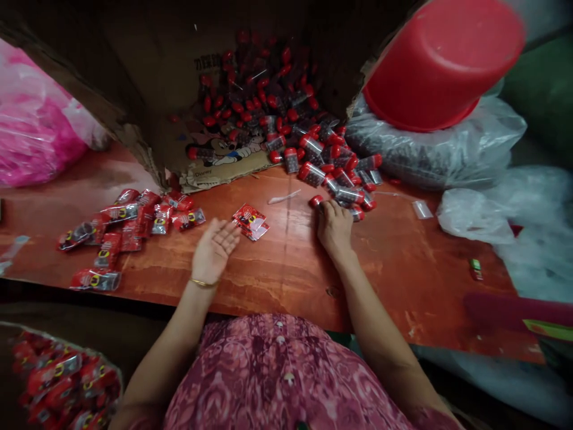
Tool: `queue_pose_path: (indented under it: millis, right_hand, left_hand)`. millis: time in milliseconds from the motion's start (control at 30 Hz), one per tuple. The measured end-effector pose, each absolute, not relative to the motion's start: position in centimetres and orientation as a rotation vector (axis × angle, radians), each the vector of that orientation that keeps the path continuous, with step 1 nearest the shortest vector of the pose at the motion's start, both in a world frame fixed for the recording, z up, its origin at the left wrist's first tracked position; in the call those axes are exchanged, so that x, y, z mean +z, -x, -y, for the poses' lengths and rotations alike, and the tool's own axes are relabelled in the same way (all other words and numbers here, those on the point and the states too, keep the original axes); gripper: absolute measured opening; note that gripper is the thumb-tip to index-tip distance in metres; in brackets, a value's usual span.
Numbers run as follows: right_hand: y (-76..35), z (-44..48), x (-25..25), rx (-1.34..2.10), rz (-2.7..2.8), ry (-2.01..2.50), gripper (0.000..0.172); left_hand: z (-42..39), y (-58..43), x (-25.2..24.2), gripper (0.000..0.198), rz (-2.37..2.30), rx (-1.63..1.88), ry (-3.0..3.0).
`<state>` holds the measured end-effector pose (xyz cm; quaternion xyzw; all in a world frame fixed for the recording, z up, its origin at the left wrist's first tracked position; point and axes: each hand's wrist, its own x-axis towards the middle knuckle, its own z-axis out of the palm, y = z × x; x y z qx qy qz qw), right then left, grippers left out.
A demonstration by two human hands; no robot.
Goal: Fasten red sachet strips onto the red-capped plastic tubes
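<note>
Bundle [36,119], pink, in clear plastic, at the back left corner of the bench [277,280]. Clear strip [13,254], flat, at the left edge. Below the front edge on this side, a mass of loaded packs [62,382], red with yellow and black marks. On the bench's left part, a loose pile of similar packs [120,212], some overlapping, one near the front edge.

Carton [197,178], brown, its mouth facing the person, along the back edge; ragged rim, printed cartoon on the lower flap.

Left hand [217,248], bangle [203,283] at the wrist, palm turned up, fingers spread slightly and holding nothing; fingertips just beside the cards. Cards [251,222], red, a few, overlapping, flat at mid-bench. White wisp [284,197] behind them.

Tubes [312,174], dark and dotted with red caps, heaped inside the carton and spilling onto the bench. Right hand [335,227], back upward, at the front of this spill; fingers curled down by a tube [316,201], whether gripping it cannot be told.

Clear bag [412,158], dark contents, at the back right; red bucket [447,60] upside down upon it. White bag [474,215] near the right edge. Small green-and-red item [476,269] in front of it.
</note>
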<state>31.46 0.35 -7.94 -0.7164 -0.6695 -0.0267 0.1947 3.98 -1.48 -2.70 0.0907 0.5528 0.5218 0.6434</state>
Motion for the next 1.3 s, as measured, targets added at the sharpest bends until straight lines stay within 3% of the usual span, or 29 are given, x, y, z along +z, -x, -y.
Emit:
queue_pose_path:
  millis: [167, 333, 567, 967, 1300]
  right_hand:
    - [-30.4, 2.8, -8.1, -0.016, 2.058, 1.641, 0.031]
    - [-29.0, 4.2, -8.0, -0.015, 1.936, 1.542, 0.026]
    - [-26.1, 4.0, -6.4, 0.058, 1.844, 1.417, 0.014]
    - [-23.9, 3.9, -6.1, 0.234, 1.818, 1.375, 0.017]
    - [-20.3, 1.5, -4.5, 1.055, 1.121, 1.232, 0.028]
  left_hand:
    - [0.8, -6.7, -4.1, 0.025, -1.678, 1.155, -1.364]
    - [-1.6, -6.2, -4.5, 0.029, -1.896, 0.533, -2.036]
    - [-1.5, -6.4, -4.9, 0.029, -1.955, 0.434, -2.108]
    - [-3.0, -6.6, -5.0, 0.02, -1.916, 0.575, -1.982]
    - [-0.1, -7.4, -2.3, 0.02, -1.668, 1.024, -1.873]
